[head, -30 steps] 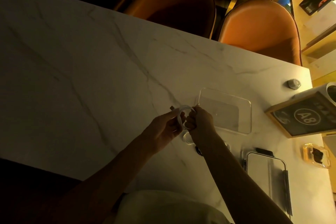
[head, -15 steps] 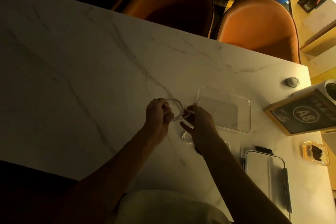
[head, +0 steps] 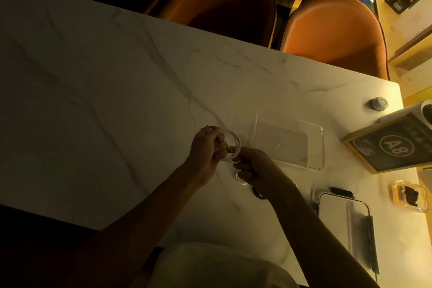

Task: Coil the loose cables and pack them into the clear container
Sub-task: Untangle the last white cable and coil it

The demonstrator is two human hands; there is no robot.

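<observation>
A thin white cable [head: 235, 145] is wound into a small loop above the marble table [head: 112, 91]. My left hand [head: 205, 149] grips the loop's left side, with a plug end sticking out above the knuckles. My right hand [head: 254, 168] pinches the loop's lower right part. The clear container [head: 287, 139] sits empty on the table just right of both hands. Under my right hand lies another coiled pale cable [head: 240, 176], and a dark cable [head: 257, 194] peeks out below my wrist; both are mostly hidden.
The container's lid [head: 346, 222] with dark clips lies at the near right. A framed A8 sign [head: 395, 145], a small metal knob [head: 378, 103] and an amber glass dish [head: 409, 195] stand along the right edge. Orange chairs [head: 332, 33] line the far side.
My left hand moved left along the loop and now grips it at the side. The loop widened, then my right hand closed back onto its lower part.
</observation>
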